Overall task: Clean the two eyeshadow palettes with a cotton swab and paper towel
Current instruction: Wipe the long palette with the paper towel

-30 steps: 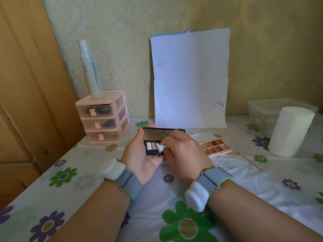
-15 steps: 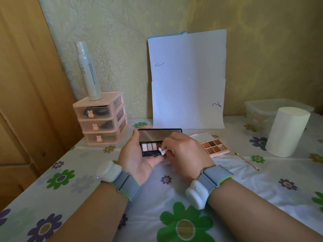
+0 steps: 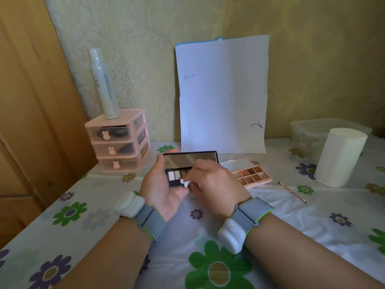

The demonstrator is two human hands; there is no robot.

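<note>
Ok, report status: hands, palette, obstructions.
Left grip holds open black palette. Right grip pinches white paper wad against its tray. Pink palette and cotton swab lie aside; nothing in the way.

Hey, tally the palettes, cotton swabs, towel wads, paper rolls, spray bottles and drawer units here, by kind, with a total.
Eyeshadow palettes: 2, black palette, pink palette
Cotton swab: 1
Paper towel wad: 1
Paper roll: 1
Spray bottle: 1
Drawer unit: 1
Total: 7
</note>
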